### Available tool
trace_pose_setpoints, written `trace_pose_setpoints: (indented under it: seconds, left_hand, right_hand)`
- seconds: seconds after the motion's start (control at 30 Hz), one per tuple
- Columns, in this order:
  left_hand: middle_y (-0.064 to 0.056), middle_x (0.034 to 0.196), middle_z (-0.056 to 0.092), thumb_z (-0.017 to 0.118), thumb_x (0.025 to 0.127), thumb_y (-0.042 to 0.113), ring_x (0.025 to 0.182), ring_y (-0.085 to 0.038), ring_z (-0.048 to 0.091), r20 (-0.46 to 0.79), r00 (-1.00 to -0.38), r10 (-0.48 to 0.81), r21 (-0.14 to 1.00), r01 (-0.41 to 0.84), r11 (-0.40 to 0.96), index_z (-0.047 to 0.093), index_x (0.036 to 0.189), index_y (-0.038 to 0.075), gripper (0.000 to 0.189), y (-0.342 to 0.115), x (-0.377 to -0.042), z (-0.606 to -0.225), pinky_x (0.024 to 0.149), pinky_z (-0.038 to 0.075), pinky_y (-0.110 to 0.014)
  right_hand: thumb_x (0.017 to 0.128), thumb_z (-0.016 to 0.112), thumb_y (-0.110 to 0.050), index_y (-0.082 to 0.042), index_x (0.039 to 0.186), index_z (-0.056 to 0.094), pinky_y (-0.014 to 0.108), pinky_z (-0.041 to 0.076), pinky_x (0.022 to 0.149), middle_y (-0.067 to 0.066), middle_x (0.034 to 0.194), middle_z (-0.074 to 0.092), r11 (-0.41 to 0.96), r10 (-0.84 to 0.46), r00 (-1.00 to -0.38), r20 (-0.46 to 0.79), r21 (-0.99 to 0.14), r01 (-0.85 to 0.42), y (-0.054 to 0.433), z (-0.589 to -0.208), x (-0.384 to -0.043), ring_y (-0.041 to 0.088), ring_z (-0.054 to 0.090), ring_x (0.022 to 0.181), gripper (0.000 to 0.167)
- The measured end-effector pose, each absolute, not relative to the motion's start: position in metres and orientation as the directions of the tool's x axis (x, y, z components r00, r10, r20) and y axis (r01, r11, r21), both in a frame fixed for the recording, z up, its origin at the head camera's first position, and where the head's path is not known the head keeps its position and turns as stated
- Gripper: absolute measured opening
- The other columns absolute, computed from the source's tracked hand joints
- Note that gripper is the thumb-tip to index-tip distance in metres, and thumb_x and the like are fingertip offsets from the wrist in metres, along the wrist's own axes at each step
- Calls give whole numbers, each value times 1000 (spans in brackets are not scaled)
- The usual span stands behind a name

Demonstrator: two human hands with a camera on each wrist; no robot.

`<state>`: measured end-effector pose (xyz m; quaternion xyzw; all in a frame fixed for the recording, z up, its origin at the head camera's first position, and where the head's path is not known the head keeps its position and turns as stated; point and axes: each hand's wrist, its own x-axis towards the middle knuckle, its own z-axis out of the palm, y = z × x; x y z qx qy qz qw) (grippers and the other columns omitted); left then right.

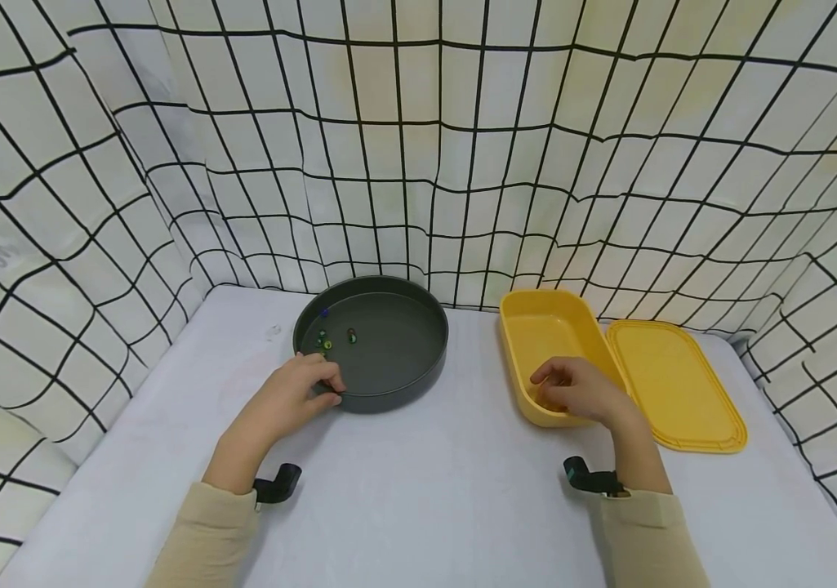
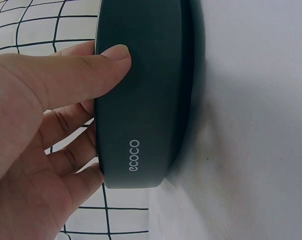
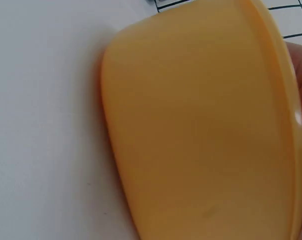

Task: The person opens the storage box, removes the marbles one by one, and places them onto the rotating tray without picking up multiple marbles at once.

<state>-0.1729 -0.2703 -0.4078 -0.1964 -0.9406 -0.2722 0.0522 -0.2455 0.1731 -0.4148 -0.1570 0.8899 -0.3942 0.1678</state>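
My left hand [image 1: 289, 400] holds the near left rim of a round dark grey dish [image 1: 396, 351]. In the left wrist view the thumb [image 2: 108, 67] presses the outer wall, marked "ecoco", and the other fingers reach over the rim. Several small glass beads or marbles, green [image 1: 327, 345] and blue [image 1: 324, 313], lie at the dish's left side. My right hand [image 1: 583, 390] reaches down into the near end of a yellow rectangular box [image 1: 546, 314] with bent fingers. Whether its fingertips hold anything is hidden; the box wall [image 3: 201, 120] covers them in the right wrist view.
A flat yellow lid [image 1: 675, 388] lies on the white table [image 1: 418, 506], right of the box. White walls with a black grid net [image 1: 418, 163] enclose the back and both sides. A black wrist camera [image 1: 278, 483] sits on my left wrist, another [image 1: 590, 476] on my right.
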Motion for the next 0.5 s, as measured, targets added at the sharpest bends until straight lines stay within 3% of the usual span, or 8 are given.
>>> trace_pose_setpoints:
  seconds: [0.17,0.33,0.5]
  left_hand:
    - [4,89,63,81,81,5,90,-19,63,209,-915,345,492,403,772,67,84,19,19,-270,-173,-408,112,31,-61]
    - [5,89,63,81,82,6,90,-18,62,208,-915,346,483,403,777,68,84,19,18,-270,-173,-408,101,43,-51]
    - [6,89,63,81,82,6,90,-17,62,206,-917,342,479,399,782,68,84,19,19,-270,-173,-408,95,46,-47]
  right_hand:
    - [95,64,-12,-10,108,68,32,53,70,9,91,64,628,-392,-906,-161,-766,-136,175,-411,-245,25,58,80,14]
    - [94,63,-11,-9,110,67,33,54,67,10,92,66,598,-384,-914,-129,-789,-140,172,-407,-244,26,58,79,16]
    - [97,64,-16,-8,112,66,32,55,71,11,96,67,548,-382,-920,-89,-824,-147,169,-405,-244,27,60,82,17]
